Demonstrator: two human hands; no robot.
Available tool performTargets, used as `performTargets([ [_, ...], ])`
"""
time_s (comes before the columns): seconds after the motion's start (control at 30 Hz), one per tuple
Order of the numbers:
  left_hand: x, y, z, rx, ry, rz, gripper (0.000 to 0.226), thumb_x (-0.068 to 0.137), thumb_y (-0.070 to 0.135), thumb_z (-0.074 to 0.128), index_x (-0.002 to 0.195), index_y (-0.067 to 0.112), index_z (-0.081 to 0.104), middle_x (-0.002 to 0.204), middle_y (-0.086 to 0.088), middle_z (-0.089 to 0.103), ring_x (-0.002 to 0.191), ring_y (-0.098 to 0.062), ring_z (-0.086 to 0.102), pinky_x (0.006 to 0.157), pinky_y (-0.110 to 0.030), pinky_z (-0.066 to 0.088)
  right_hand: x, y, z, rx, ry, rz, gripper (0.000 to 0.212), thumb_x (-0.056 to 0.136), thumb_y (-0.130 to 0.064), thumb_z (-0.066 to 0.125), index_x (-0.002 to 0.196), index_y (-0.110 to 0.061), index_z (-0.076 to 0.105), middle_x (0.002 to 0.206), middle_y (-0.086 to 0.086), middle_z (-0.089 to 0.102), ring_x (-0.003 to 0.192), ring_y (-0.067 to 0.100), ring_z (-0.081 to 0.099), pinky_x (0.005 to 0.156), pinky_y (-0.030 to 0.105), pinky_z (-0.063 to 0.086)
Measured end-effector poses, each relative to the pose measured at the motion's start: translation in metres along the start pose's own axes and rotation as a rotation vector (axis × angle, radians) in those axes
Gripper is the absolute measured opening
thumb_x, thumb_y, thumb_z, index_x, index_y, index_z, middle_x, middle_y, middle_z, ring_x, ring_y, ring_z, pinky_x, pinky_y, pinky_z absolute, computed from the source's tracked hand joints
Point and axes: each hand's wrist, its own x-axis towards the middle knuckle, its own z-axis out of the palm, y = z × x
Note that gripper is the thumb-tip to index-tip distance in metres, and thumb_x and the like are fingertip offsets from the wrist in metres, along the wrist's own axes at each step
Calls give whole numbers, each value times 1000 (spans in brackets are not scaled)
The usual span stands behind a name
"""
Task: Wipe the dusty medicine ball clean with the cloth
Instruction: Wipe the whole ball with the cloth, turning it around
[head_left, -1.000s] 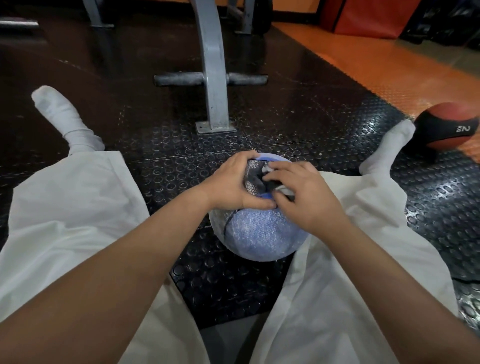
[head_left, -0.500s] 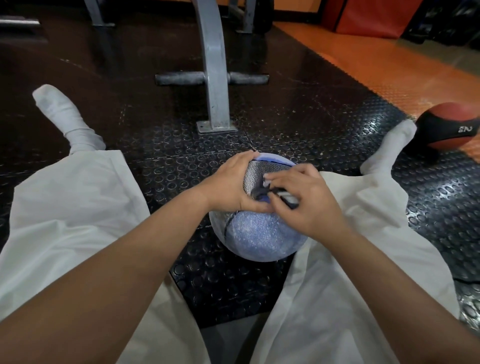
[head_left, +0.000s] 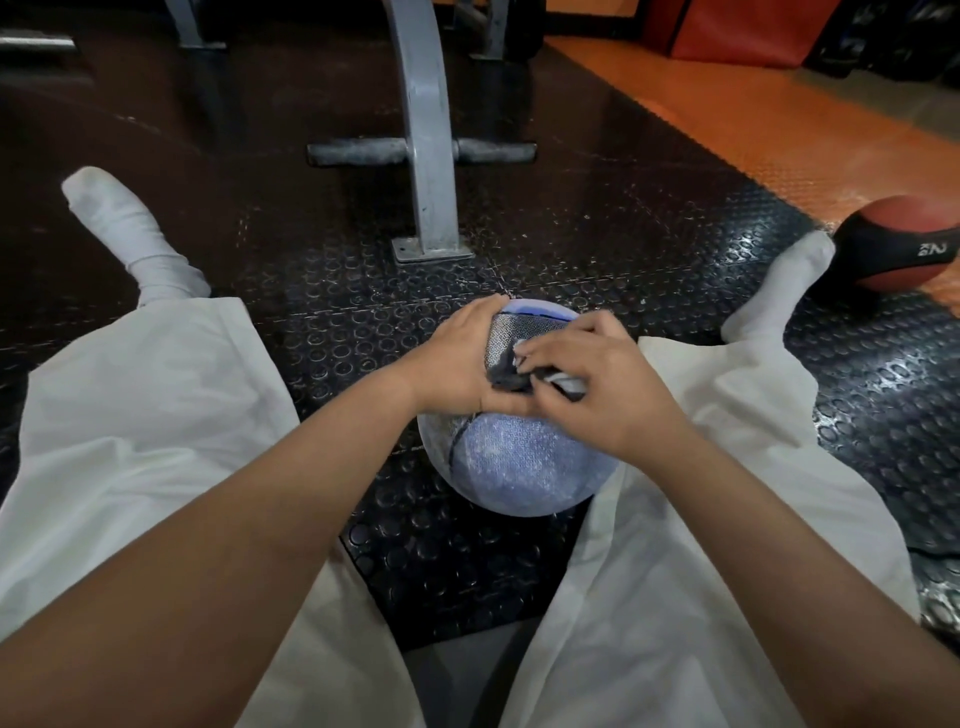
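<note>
Right hand (head_left: 597, 400) pinches cloth (head_left: 505, 378) atop medicine ball (head_left: 519, 462).

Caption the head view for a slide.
Left hand steadies the dusty blue medicine ball while right hand holds a cloth against it.

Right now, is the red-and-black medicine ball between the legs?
No, the red-and-black medicine ball lies beside the white-socked right foot, outside the legs.
</note>
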Motion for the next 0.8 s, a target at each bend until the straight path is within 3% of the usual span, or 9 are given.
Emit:
performTargets([
  [0.1, -2, 0, 7, -38, 31, 4, 131, 58, 56, 84, 156, 19, 4, 162, 6, 4, 149, -14, 5, 122, -37, 13, 22, 4, -2, 6, -19, 141, 24, 77, -19, 57, 93, -15, 74, 91, -4, 72, 93, 19, 46, 84, 39, 47],
  [0.27, 1, -7, 2, -78, 17, -35, 148, 37, 80, 76, 156, 23, 10, 158, 11, 13, 146, -12, 17, 121, -37, 20, 47, 2, 7, -119, -64, 224, 22, 82, -19, 58, 98, -15, 72, 91, -1, 71, 98, 19, 44, 90, 43, 43],
  [0.37, 4, -7, -7, -133, -26, -51, 132, 54, 54, 89, 155, 20, 11, 157, 5, 17, 144, -15, 24, 120, -37, 25, 24, -6, 12, -41, 32, 212, 26, 76, -23, 56, 95, -19, 73, 88, -3, 70, 92, 17, 42, 83, 37, 45],
  [0.43, 4, -3, -11, -60, -45, -32, 123, 65, 43, 86, 154, 14, 8, 159, -2, 14, 145, -18, 19, 120, -36, 21, 9, -11, 11, -46, 58, 128, 29, 74, -27, 52, 90, -19, 74, 91, -5, 72, 89, 19, 45, 77, 36, 47],
  [0.53, 3, -3, -10, -36, -71, -37, 128, 61, 46, 86, 155, 16, 4, 161, 0, 7, 148, -18, 12, 121, -37, 17, 4, -8, 4, -43, 43, 44, 32, 73, -30, 49, 87, -17, 75, 91, -7, 73, 83, 24, 50, 72, 34, 48],
  [0.63, -1, -5, -1, -48, -69, -19, 134, 58, 49, 87, 156, 21, 0, 162, 7, 1, 149, -16, 6, 122, -35, 13, 24, -2, 1, -54, 31, 147, 26, 76, -27, 54, 91, -20, 75, 85, -3, 72, 87, 19, 46, 76, 39, 48],
  [0.73, -3, -3, 1, -26, -44, -3, 138, 55, 55, 85, 156, 19, -1, 161, 6, 4, 147, -14, 7, 118, -26, 9, 45, 7, 7, -159, -15, 208, 23, 81, -22, 59, 98, -17, 73, 89, 0, 72, 93, 21, 46, 83, 42, 46],
  [0.8, -2, -4, -2, -71, -43, -21, 142, 45, 65, 83, 156, 21, 4, 159, 6, 12, 146, -15, 15, 122, -32, 14, 45, 5, 10, -162, 0, 194, 27, 80, -26, 56, 99, -17, 73, 90, -1, 72, 92, 21, 45, 82, 41, 45],
])
